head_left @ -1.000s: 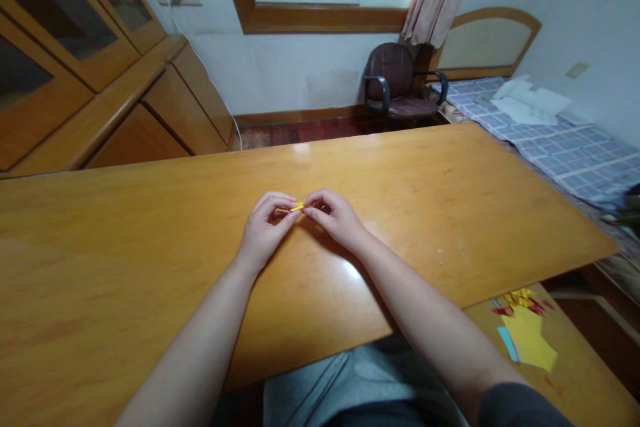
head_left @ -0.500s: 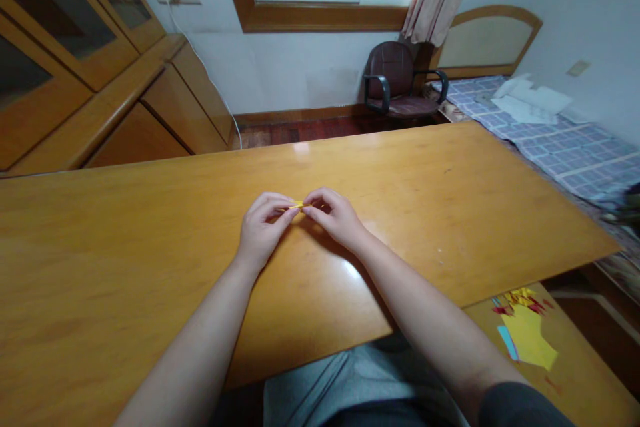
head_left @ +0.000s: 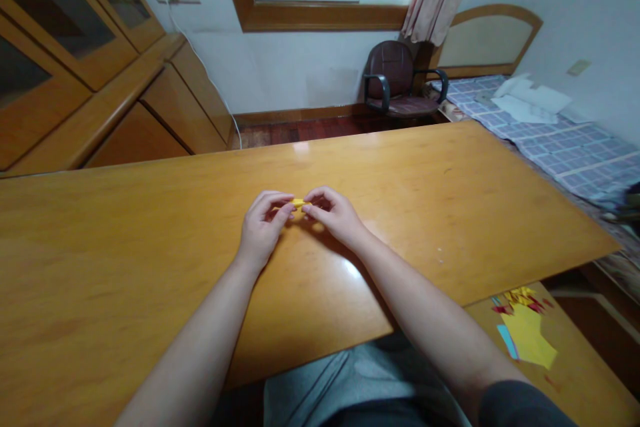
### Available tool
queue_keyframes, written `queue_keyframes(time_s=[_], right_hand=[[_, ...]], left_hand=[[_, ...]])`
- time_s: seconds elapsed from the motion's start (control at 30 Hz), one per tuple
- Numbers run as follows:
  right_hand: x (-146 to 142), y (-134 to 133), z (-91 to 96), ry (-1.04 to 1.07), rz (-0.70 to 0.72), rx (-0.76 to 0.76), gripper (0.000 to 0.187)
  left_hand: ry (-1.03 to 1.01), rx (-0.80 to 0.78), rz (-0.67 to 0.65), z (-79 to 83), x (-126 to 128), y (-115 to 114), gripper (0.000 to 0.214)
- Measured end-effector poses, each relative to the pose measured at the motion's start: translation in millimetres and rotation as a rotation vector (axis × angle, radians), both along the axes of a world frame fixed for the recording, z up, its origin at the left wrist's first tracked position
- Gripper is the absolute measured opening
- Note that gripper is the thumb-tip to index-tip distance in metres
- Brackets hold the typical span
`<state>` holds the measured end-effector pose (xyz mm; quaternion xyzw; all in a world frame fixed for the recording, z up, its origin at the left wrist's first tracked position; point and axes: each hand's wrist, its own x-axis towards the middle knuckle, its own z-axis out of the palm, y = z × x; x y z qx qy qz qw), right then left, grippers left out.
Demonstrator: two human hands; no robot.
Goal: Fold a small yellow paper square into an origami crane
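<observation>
The left hand (head_left: 260,227) is half curled, one end of a small yellow piece (head_left: 299,203), seemingly folded paper, being pinched between its thumb and fingertips above the wooden table (head_left: 125,233); the other end is pinched likewise by the half-curled right hand (head_left: 335,217). A narrow, compact form has been given to the piece, though whether its shaping is finished cannot be told. Farther right, on a lower surface (head_left: 590,360), a flat yellow sheet (head_left: 531,340) is seen unfolded beside a blue strip (head_left: 507,340), with small yellow and red pieces (head_left: 520,296) heaped just beyond, and no brand, label or writing can be read.
</observation>
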<state>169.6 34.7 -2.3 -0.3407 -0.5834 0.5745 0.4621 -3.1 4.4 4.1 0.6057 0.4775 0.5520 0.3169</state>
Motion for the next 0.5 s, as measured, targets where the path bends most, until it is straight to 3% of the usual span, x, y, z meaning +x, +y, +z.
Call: queue_keyframes(time_s=[0.1,0.27,0.5], right_hand=[[-0.4,0.1,-2.5,0.009,0.02,-0.001,0.022],[-0.5,0.3,-4.6,-0.011,0.043,0.041,0.024],[-2.2,2.7,-6.3,-0.001,-0.001,0.01,0.03]], left_hand=[[-0.064,-0.042,-0.007,-5.2,-0.2,1.2,0.033],[0.05,-0.083,0.048,-3.3,0.7,0.0,0.021],[-0.07,-0.18,0.053,-0.5,3.2,0.9,0.023]])
